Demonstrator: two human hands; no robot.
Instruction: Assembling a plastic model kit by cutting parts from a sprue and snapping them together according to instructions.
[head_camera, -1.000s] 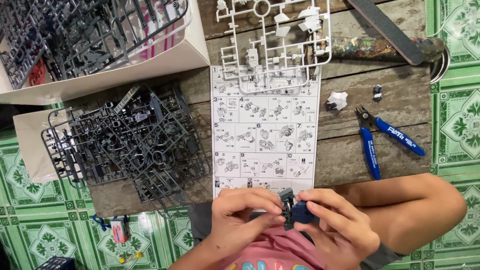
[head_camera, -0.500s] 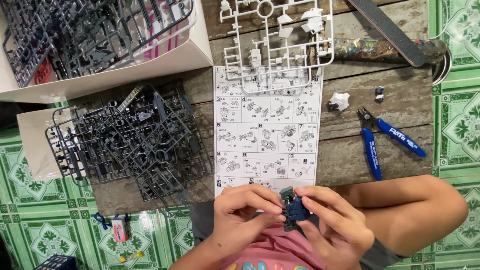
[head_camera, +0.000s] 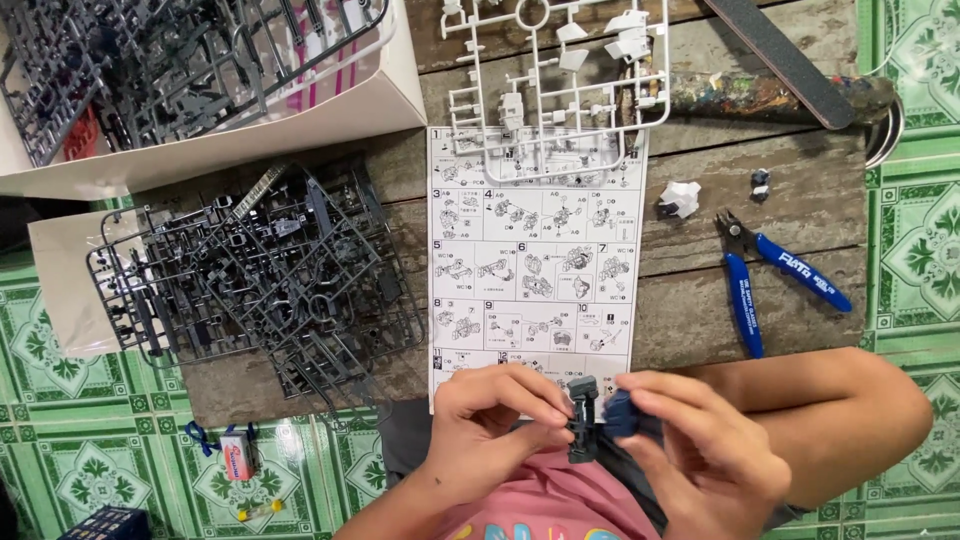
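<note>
My left hand (head_camera: 500, 420) pinches a small dark grey model part (head_camera: 583, 415) at the bottom centre of the head view. Against it my right hand (head_camera: 690, 450) holds a dark blue part (head_camera: 622, 412), the two pieces touching. Both hands hover over the near edge of a printed instruction sheet (head_camera: 530, 260) lying on the wooden table (head_camera: 700, 300). A white parts frame (head_camera: 555, 75) lies at the sheet's far end. Blue-handled side cutters (head_camera: 770, 275) rest to the right of the sheet.
A pile of dark grey parts frames (head_camera: 260, 275) covers the table's left side, and an open white box (head_camera: 190, 80) holds more. A small white assembled piece (head_camera: 680, 198) and a tiny dark piece (head_camera: 760, 182) sit near the cutters. Green patterned floor tiles (head_camera: 920, 250) surround the table.
The two hands have shifted slightly and the grey part now stands more upright between them, pressed against the blue part.
</note>
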